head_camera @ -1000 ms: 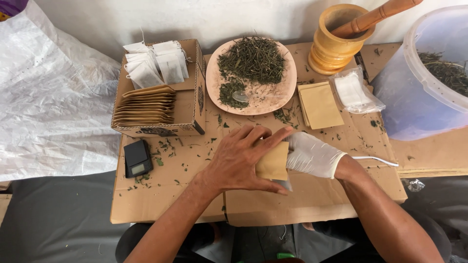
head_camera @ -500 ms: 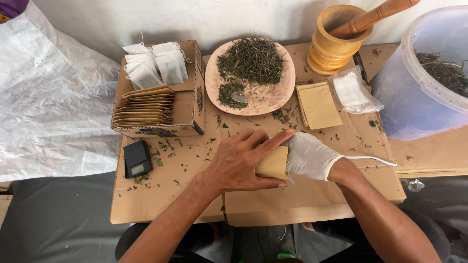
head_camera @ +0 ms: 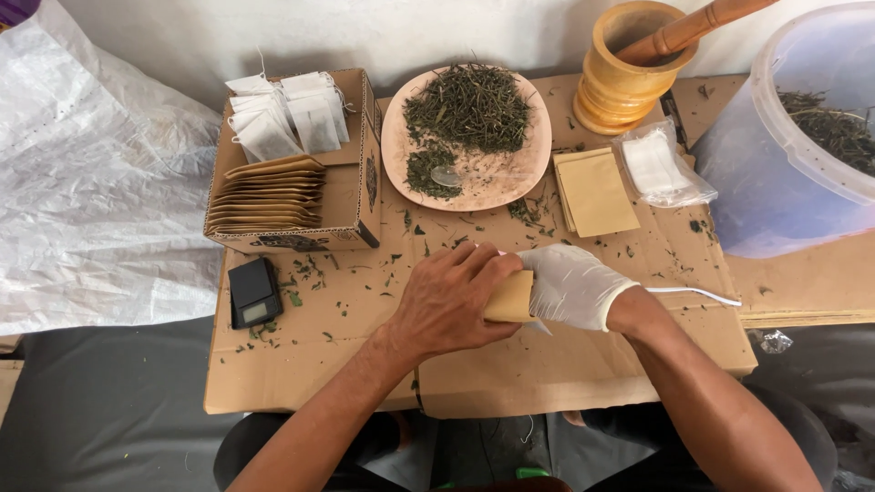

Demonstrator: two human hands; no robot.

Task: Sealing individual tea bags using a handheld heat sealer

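Observation:
Both hands meet over the flattened cardboard sheet and hold one small tan paper envelope between them. My bare left hand grips its left side, fingers curled over the top. My right hand, in a white glove, pinches its right side. Just beyond, a pink plate carries dried green leaves and a small spoon. A stack of tan envelopes lies to the right of the plate.
A cardboard box at the left holds tan envelopes and white filter bags. A small black scale lies in front of it. A wooden mortar and pestle, a bag of white filter bags and a large translucent tub of leaves stand at the right.
Both hands stay on the envelope at the same spot; only the fingers shift slightly.

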